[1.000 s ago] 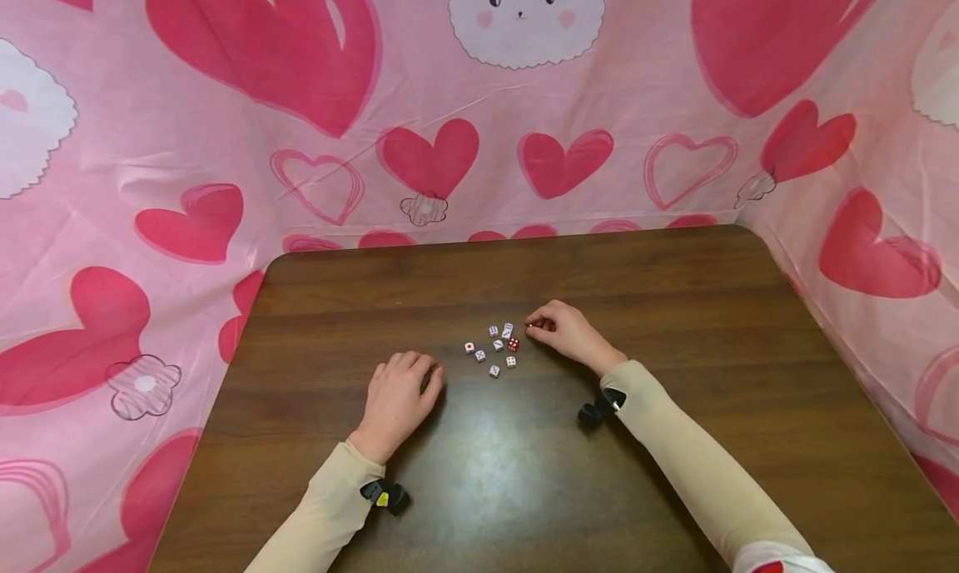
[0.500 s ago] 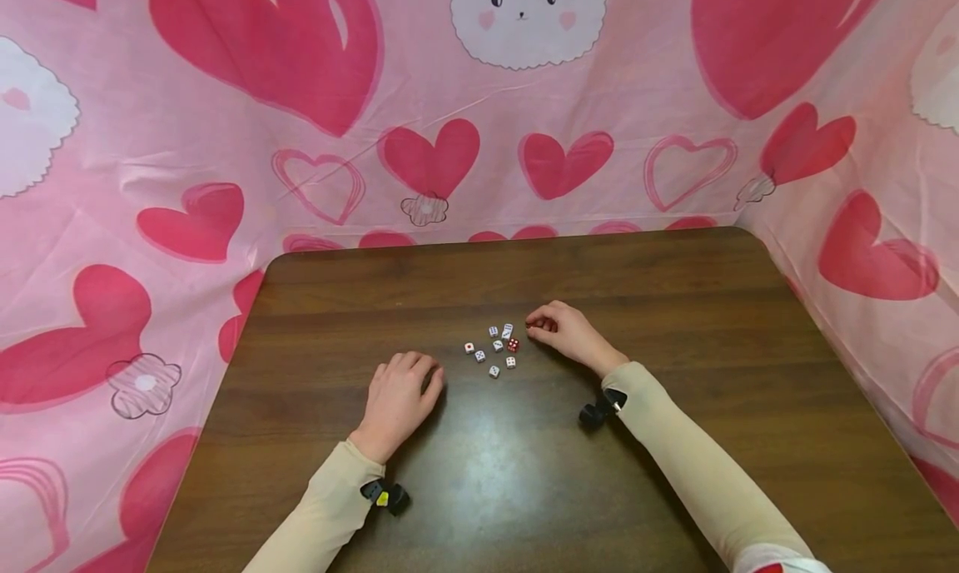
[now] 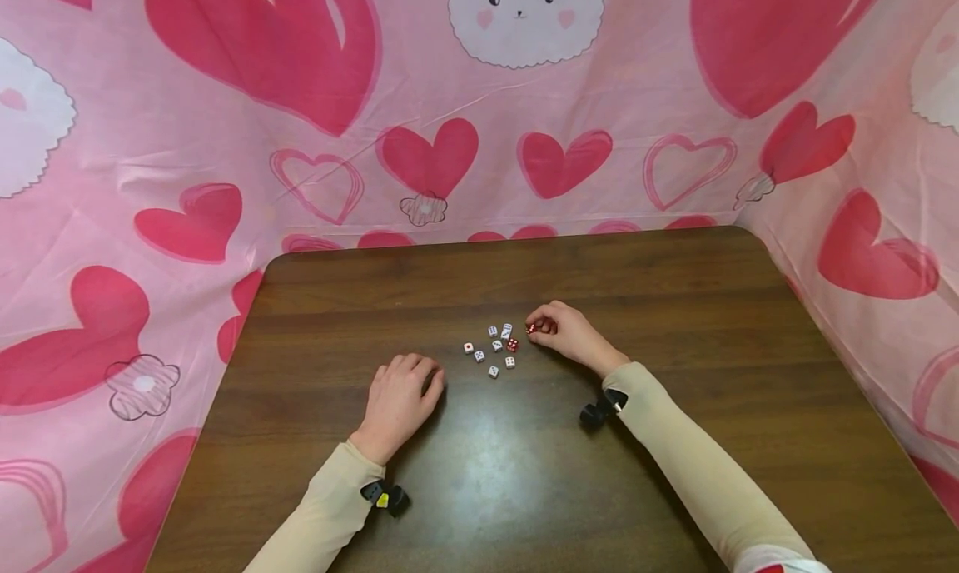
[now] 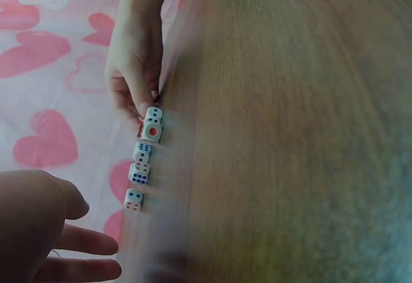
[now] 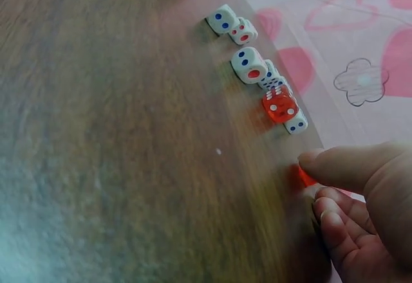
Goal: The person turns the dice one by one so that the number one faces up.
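Observation:
My right hand [image 3: 563, 333] pinches a red die [image 5: 304, 176] between thumb and fingers, low over the table at the right of the dice group. Most of that die is hidden behind the thumb in the right wrist view. A second red die [image 3: 513, 345] lies just left of those fingertips among several white dice [image 3: 479, 356]. One white die [image 3: 494, 372] sits nearest the front of the group. To the left of the dice, my left hand [image 3: 399, 398] rests on the table with relaxed fingers and holds nothing.
The brown wooden table [image 3: 644, 273] has rounded far corners. A pink cloth [image 3: 494, 98] printed with hearts hangs behind it and along both sides. Each wrist carries a small black camera [image 3: 597, 411] over a beige sleeve.
The red die in my right fingers has turned and shows more of itself than before. Both hands and the dice on the table stay where they were.

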A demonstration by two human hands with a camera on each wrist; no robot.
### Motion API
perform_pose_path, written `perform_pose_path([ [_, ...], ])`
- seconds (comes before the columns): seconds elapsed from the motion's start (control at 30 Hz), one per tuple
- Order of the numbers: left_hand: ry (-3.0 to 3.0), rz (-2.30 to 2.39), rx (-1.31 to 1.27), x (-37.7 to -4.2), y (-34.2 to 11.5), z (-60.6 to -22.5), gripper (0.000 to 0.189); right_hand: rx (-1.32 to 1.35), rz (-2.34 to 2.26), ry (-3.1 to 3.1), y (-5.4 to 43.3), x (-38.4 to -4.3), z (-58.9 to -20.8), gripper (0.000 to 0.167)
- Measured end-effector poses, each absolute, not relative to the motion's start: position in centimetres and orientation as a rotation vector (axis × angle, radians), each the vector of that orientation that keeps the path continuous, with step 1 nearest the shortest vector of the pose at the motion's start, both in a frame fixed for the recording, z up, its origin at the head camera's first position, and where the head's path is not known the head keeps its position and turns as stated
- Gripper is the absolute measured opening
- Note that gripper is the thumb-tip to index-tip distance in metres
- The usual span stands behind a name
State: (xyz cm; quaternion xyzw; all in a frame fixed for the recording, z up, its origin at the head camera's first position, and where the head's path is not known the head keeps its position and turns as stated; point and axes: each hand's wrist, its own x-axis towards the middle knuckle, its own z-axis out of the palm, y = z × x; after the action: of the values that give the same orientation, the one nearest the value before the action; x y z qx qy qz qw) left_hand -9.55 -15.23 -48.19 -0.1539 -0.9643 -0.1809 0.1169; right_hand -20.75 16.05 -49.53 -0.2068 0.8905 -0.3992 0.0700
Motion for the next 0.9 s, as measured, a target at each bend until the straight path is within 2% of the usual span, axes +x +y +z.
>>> perform_pose_path([
  [0.9, -2.829, -0.521, -0.457, -9.61, -15.18, -48.39, 0.013, -0.647, -1.193, 2.657, 16.50, -21.11, -49.74, 0.019],
])
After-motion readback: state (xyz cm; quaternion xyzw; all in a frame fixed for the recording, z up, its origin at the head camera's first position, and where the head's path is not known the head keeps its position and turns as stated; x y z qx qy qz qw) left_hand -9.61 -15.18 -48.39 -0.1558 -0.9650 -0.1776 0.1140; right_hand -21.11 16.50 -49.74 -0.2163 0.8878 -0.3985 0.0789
